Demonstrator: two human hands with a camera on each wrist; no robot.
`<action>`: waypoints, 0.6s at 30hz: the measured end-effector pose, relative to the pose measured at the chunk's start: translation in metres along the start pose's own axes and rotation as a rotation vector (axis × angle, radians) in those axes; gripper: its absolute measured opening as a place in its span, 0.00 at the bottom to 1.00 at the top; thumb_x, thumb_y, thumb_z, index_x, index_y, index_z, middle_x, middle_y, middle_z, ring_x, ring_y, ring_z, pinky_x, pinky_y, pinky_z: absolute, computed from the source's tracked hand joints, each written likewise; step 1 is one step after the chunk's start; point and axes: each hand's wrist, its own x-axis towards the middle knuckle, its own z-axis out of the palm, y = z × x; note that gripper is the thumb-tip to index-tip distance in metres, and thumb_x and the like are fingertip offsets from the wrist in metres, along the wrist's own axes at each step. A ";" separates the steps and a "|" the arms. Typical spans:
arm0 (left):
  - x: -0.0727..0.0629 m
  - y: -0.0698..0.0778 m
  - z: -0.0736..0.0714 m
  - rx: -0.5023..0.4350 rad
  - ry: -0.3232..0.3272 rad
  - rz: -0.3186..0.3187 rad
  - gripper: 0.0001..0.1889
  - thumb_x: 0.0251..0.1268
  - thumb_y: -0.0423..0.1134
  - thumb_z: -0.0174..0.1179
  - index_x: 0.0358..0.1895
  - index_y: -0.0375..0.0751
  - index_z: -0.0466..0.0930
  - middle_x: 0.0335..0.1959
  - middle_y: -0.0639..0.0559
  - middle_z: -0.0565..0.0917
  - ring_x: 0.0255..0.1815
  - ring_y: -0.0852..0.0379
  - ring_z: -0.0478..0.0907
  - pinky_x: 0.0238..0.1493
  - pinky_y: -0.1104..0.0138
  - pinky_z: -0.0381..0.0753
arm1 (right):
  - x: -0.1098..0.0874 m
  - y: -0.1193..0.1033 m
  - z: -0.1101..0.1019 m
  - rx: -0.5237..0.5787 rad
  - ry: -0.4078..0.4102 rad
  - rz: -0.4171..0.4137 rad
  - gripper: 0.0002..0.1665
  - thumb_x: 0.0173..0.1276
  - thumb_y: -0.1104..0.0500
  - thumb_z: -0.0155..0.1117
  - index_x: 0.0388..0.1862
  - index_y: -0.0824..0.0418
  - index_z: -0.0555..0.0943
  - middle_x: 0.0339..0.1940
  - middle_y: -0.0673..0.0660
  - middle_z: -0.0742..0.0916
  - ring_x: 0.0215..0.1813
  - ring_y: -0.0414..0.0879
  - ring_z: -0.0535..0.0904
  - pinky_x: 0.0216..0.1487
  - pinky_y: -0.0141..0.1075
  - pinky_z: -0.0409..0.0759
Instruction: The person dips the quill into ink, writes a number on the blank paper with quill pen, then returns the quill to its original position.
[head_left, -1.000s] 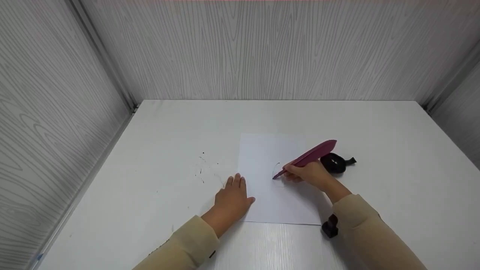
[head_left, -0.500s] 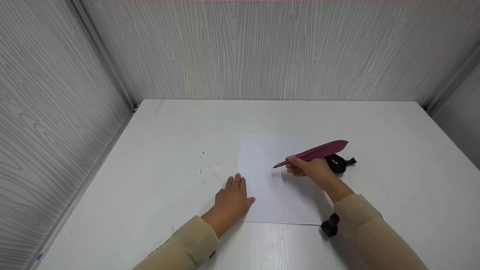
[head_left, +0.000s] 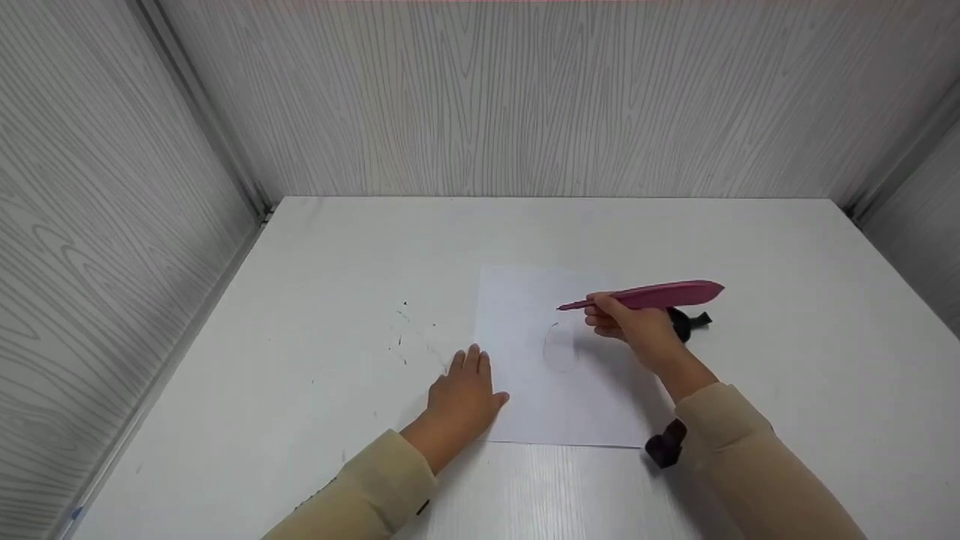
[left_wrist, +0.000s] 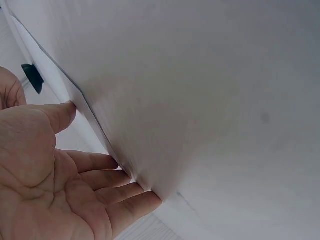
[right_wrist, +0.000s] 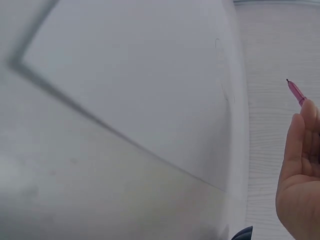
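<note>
My right hand (head_left: pixel 628 324) pinches a purple-pink feather pen (head_left: pixel 670 293) between thumb and fingers. The pen lies nearly level, its tip above and apart from a faint oval line drawn on the white paper (head_left: pixel 525 292). In the right wrist view the dark pen tip shows past the fingertips of the right hand (right_wrist: pixel 302 165). My left hand (head_left: pixel 461 397) rests flat across the paper's left edge, its fingers straight and thumb spread. Seen from the left wrist, the left hand (left_wrist: pixel 65 170) has its fingertips on the surface by the paper's edge.
A glossy black rounded object with a short stem (head_left: pixel 681 322) sits beyond my right hand, partly hidden by it. Another small black object (head_left: pixel 664 446) is by the paper's lower right corner, partly behind the sleeve. Dark marks (head_left: pixel 401 337) dot the white table (head_left: pixel 360 247) left of the paper.
My right hand has moved up and to the right with the feather pen, which has tilted flatter. Its tip has left the drawn line, which now shows as an oval. My left hand has stayed put.
</note>
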 end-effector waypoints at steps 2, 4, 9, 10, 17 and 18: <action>0.000 0.000 -0.001 -0.005 -0.007 -0.002 0.36 0.69 0.54 0.54 0.69 0.28 0.60 0.71 0.37 0.61 0.71 0.43 0.58 0.57 0.51 0.71 | -0.001 -0.002 -0.003 0.028 0.007 -0.006 0.31 0.63 0.46 0.66 0.57 0.67 0.78 0.50 0.68 0.83 0.45 0.48 0.84 0.51 0.41 0.78; 0.000 0.000 -0.001 -0.017 -0.015 -0.006 0.37 0.69 0.54 0.54 0.70 0.28 0.59 0.71 0.37 0.61 0.71 0.43 0.57 0.58 0.51 0.71 | -0.001 -0.003 -0.006 0.064 0.016 -0.005 0.32 0.63 0.46 0.66 0.57 0.68 0.77 0.49 0.66 0.84 0.46 0.48 0.84 0.51 0.41 0.77; -0.001 0.000 -0.003 -0.035 -0.023 -0.010 0.37 0.69 0.53 0.54 0.70 0.28 0.59 0.71 0.37 0.60 0.71 0.43 0.57 0.58 0.50 0.70 | -0.001 -0.006 -0.014 0.152 0.041 -0.001 0.31 0.64 0.50 0.67 0.58 0.70 0.76 0.44 0.62 0.86 0.43 0.46 0.85 0.50 0.39 0.78; -0.001 0.001 -0.003 -0.034 -0.023 -0.010 0.37 0.69 0.53 0.54 0.70 0.28 0.59 0.71 0.37 0.60 0.71 0.43 0.57 0.58 0.51 0.70 | -0.001 -0.007 -0.015 0.163 0.048 0.001 0.31 0.64 0.50 0.67 0.58 0.70 0.76 0.43 0.62 0.87 0.42 0.46 0.85 0.50 0.38 0.78; 0.000 0.001 -0.002 -0.048 -0.042 -0.022 0.37 0.70 0.53 0.54 0.70 0.29 0.58 0.72 0.38 0.59 0.72 0.44 0.55 0.60 0.51 0.69 | -0.003 -0.008 -0.025 0.178 0.096 0.039 0.32 0.63 0.51 0.68 0.59 0.70 0.75 0.37 0.54 0.88 0.40 0.42 0.85 0.50 0.36 0.78; 0.000 0.001 -0.002 -0.049 -0.038 -0.021 0.37 0.69 0.53 0.54 0.70 0.29 0.58 0.72 0.38 0.59 0.72 0.44 0.55 0.59 0.51 0.69 | -0.006 -0.011 -0.025 0.168 0.099 0.049 0.31 0.63 0.51 0.68 0.59 0.70 0.75 0.37 0.54 0.88 0.40 0.42 0.85 0.50 0.36 0.78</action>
